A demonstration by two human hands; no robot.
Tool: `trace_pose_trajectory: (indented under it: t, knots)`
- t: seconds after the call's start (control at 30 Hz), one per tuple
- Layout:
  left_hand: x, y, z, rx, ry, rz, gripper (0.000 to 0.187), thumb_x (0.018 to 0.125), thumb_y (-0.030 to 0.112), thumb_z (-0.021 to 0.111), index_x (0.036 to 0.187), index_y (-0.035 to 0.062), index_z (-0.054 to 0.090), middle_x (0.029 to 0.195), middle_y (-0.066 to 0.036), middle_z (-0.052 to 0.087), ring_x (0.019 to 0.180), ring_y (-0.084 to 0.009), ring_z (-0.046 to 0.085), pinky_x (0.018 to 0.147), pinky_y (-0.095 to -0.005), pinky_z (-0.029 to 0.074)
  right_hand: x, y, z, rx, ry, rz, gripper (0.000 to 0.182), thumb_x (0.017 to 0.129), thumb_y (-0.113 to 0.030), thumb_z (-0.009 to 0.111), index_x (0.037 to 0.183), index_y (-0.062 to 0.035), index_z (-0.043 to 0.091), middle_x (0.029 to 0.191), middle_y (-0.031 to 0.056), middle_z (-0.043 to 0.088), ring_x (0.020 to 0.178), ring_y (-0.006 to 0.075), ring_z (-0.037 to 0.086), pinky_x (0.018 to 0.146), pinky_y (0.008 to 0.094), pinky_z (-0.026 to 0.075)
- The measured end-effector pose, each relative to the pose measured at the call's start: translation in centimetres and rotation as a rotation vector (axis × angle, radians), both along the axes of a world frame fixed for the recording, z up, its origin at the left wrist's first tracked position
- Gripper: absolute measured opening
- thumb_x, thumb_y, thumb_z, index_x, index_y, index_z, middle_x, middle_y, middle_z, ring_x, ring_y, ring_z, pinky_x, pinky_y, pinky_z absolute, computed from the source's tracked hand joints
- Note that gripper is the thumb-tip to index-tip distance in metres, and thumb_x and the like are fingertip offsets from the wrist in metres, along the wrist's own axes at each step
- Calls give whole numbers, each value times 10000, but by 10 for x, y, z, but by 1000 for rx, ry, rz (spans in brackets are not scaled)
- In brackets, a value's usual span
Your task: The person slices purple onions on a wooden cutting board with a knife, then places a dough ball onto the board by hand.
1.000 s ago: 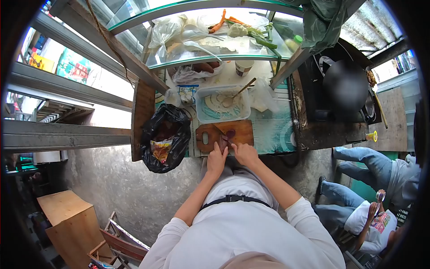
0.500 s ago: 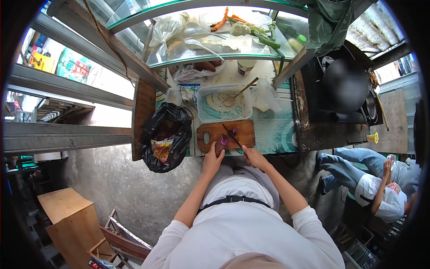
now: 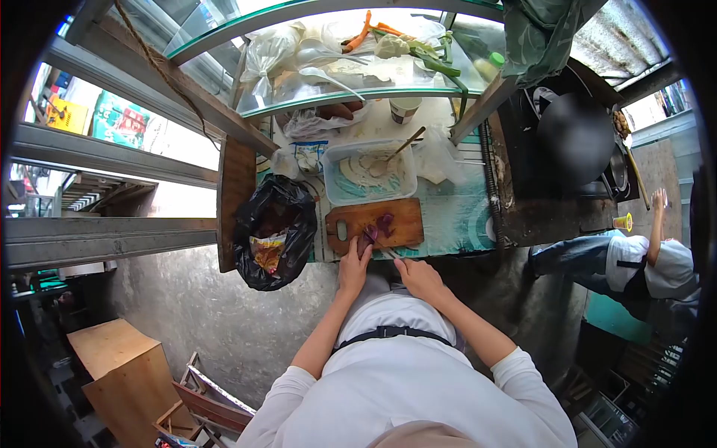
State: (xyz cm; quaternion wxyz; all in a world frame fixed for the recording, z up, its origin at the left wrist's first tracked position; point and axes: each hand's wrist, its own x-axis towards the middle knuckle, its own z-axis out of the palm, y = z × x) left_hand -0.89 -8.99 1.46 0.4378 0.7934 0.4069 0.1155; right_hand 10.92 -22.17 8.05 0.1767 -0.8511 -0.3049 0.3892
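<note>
My left hand [image 3: 352,266] is closed around a brown-skinned, purple-fleshed vegetable [image 3: 364,243], apparently a purple sweet potato, at the near edge of the wooden cutting board [image 3: 405,213]. In my right hand [image 3: 420,276] is a knife [image 3: 388,252], its blade slanting toward the cut end of the vegetable; the tip is hard to make out. Dark purple cut pieces [image 3: 385,222] lie on the board just beyond the blade. Behind the board stands a clear plastic tub [image 3: 334,196] with pale batter-like residue and a spoon [image 3: 407,143] in it.
A black plastic bag [image 3: 299,213] with wrappers hangs open left of the board. Above, a glass shelf [image 3: 328,97] holds carrots [image 3: 360,33], greens and plastic bags. A paper cup [image 3: 404,110] stands behind the tub. On the right are a dark wok [image 3: 575,138] and another person [image 3: 635,257].
My right hand has drawn the knife lower and closer to my left hand. More purple pieces lie on the board. The person at right has shifted and raised an arm.
</note>
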Motion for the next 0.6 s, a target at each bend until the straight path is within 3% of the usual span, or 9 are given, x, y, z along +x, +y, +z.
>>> trace_pose_trajectory:
  t: [0.27,0.37,0.47,0.6]
  knots:
    - [0,0,-9,87,67,-30,489,884,346,551,1209,-13,481,785,-282,606,747,-436,602,597,-463,463,11,10,0,-56,48,170,540,955,-410,311,862,11,636,838,264,620,816,443,594,739,502,477]
    - [-1,-2,-8,128,99,-40,498,881,352,553,1206,-18,482,769,-275,607,719,-428,606,578,-458,470,5,12,-2,0,-75,200,564,953,-389,334,748,41,636,736,261,620,740,429,619,691,486,502]
    - [4,-1,-6,159,140,-59,512,882,361,550,1202,-32,479,752,-272,607,687,-419,609,557,-451,478,-5,17,5,-42,-174,139,569,952,-387,336,731,40,639,697,255,617,722,424,625,672,480,511]
    - [6,-10,-8,227,116,-41,532,884,373,542,1199,-50,474,722,-271,604,657,-410,612,543,-445,485,8,27,-18,-54,-50,151,585,958,-399,308,757,45,632,758,290,607,750,432,608,684,500,494]
